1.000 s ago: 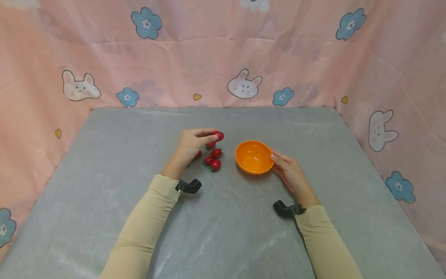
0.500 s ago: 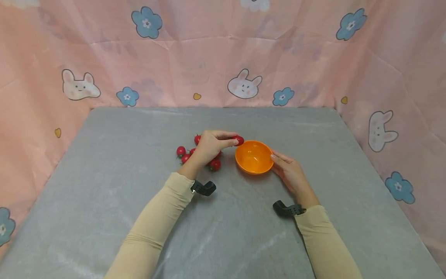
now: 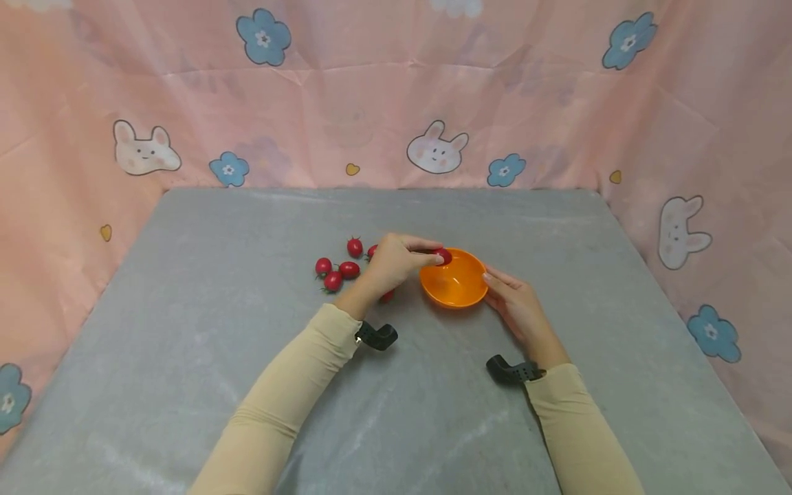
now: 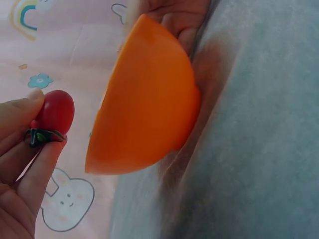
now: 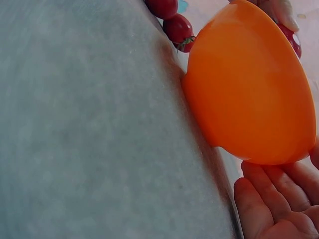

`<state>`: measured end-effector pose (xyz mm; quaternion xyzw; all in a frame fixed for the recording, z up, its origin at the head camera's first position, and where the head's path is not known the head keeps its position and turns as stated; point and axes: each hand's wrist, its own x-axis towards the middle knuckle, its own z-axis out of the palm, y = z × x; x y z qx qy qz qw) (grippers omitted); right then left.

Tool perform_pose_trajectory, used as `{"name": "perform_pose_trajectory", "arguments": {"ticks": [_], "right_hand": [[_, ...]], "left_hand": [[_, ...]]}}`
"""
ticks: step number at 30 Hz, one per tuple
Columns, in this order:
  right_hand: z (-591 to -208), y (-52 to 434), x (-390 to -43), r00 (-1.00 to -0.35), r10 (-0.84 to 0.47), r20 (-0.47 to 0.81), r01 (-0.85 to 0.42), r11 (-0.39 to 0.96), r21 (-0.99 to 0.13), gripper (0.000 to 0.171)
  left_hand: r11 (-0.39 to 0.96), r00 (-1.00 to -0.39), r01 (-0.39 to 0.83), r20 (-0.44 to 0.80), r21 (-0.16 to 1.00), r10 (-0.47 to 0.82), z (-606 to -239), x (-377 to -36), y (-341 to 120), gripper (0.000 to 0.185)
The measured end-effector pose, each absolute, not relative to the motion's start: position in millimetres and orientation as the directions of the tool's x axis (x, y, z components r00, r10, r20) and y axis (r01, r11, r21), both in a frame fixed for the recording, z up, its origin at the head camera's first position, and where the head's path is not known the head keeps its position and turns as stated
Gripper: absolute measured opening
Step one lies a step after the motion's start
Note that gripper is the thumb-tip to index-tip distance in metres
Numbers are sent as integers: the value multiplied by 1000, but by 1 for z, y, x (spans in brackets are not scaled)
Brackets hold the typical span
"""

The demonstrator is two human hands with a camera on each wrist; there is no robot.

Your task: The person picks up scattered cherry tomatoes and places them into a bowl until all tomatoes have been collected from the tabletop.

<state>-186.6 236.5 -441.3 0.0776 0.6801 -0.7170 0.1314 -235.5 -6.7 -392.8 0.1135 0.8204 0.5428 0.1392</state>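
Observation:
My left hand [image 3: 394,267] pinches a red cherry tomato [image 3: 443,256] over the left part of an orange bowl [image 3: 456,294]. In the left wrist view, thumb and fingertips grip the tomato [image 4: 57,110], whose green stem cap shows, beside the bowl's rim. The bowl stands on the table. At its right side, my right hand [image 3: 518,309] holds it, thumb at the rim and fingers against the outer wall [image 5: 249,99]. Several more cherry tomatoes [image 3: 349,269] lie left of the bowl, some partly hidden behind my left hand and wrist.
The grey table [image 3: 185,330] runs back to a pink curtain [image 3: 346,82] printed with rabbits and flowers, which also hangs along both sides. A dark wrist-camera strap [image 3: 377,337] sits on the left wrist, another strap [image 3: 512,371] on the right.
My left hand has carried the cherry tomato rightward from the loose tomatoes to over the bowl, uncovering tomatoes at the left. The right hand and the bowl have stayed in place.

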Motion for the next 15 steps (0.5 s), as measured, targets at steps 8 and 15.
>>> {"name": "perform_pose_trajectory", "arguments": {"ticks": [8, 15], "right_hand": [[-441, 238, -187, -955, -88, -285, 289, -36, -957, 63], [-442, 237, -187, -959, -90, -267, 272, -50, -961, 62]], "left_hand": [[519, -915, 175, -56, 837, 399, -394, -234, 7, 32], [632, -866, 379, 17, 676, 501, -395, -226, 18, 26]]}}
